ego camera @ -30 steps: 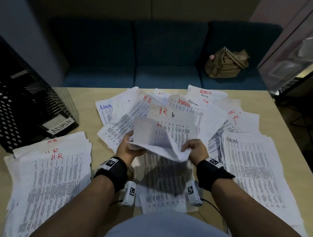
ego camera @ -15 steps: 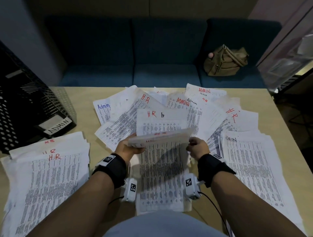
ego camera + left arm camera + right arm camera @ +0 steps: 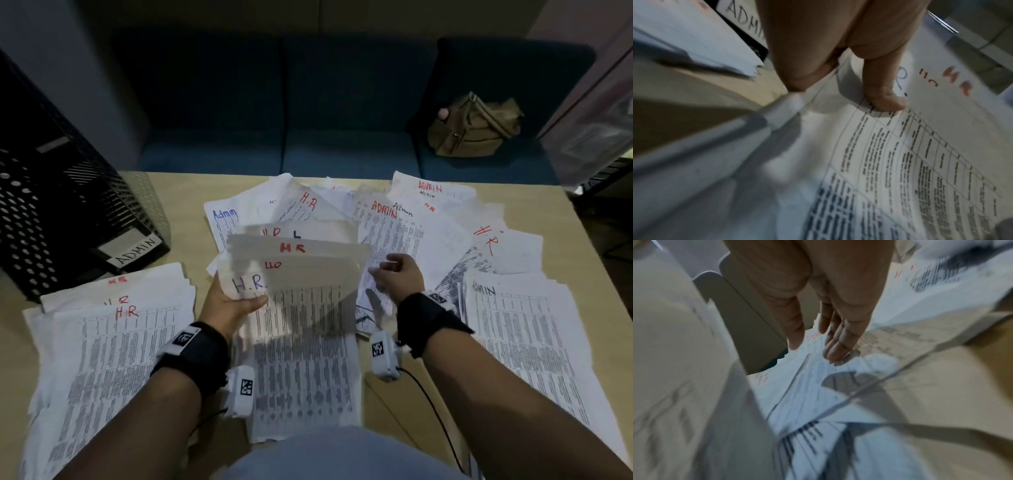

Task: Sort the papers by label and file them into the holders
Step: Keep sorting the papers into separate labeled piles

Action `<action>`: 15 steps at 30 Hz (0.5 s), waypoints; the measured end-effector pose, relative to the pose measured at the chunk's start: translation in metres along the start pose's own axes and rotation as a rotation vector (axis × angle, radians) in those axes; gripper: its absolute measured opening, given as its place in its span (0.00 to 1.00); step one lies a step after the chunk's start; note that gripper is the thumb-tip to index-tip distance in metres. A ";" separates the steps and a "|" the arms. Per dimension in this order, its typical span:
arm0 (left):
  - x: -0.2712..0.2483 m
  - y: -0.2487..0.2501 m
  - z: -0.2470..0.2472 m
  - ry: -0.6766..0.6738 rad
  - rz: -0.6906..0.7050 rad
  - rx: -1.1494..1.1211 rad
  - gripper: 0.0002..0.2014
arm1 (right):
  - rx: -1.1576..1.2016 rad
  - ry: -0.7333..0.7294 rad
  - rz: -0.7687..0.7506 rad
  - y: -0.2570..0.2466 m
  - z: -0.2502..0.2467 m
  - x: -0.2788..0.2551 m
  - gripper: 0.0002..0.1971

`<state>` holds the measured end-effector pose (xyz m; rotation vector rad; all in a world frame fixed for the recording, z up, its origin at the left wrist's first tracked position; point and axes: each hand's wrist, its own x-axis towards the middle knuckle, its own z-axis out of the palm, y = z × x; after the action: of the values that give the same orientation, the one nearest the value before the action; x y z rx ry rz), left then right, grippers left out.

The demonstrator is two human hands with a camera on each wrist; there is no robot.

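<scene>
My left hand [image 3: 239,298] grips the left edge of a small bundle of HR sheets [image 3: 301,274], thumb [image 3: 887,100] pressed on top beside a blue "H.R." mark. The bundle is lifted a little in front of me; its top sheet bears a red "HR". My right hand [image 3: 394,270] hovers at the bundle's right edge with relaxed fingers [image 3: 835,347], holding nothing. A sorted HR pile [image 3: 113,329] lies at the left and an Admin pile [image 3: 520,329] at the right. Mixed labelled papers [image 3: 394,222] fan out behind. The black mesh holder [image 3: 68,212] marked ADMIN stands far left.
The wooden table [image 3: 178,192] ends at a dark blue sofa [image 3: 342,137], where a brown bag [image 3: 476,126] sits at the right. A cable [image 3: 435,411] trails from my right wrist camera across bare table between the centre sheets and the Admin pile.
The sheet that both hands held up has come down onto the bundle in my left hand. My right hand has let go of it and moved slightly right.
</scene>
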<state>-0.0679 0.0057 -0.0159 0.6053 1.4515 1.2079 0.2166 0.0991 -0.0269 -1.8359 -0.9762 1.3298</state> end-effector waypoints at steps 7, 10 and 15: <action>-0.018 -0.008 -0.020 -0.051 -0.110 0.127 0.09 | -0.104 -0.107 0.083 -0.028 0.035 0.029 0.38; -0.025 -0.008 -0.023 0.020 -0.153 0.096 0.16 | -0.186 -0.121 0.092 -0.037 0.042 0.031 0.34; -0.032 0.001 -0.026 -0.132 -0.158 0.076 0.05 | -0.098 -0.070 0.063 -0.041 0.053 0.022 0.12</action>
<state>-0.0841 -0.0308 -0.0054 0.5988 1.4112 0.9753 0.1620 0.1430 -0.0162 -1.9188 -1.0445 1.4146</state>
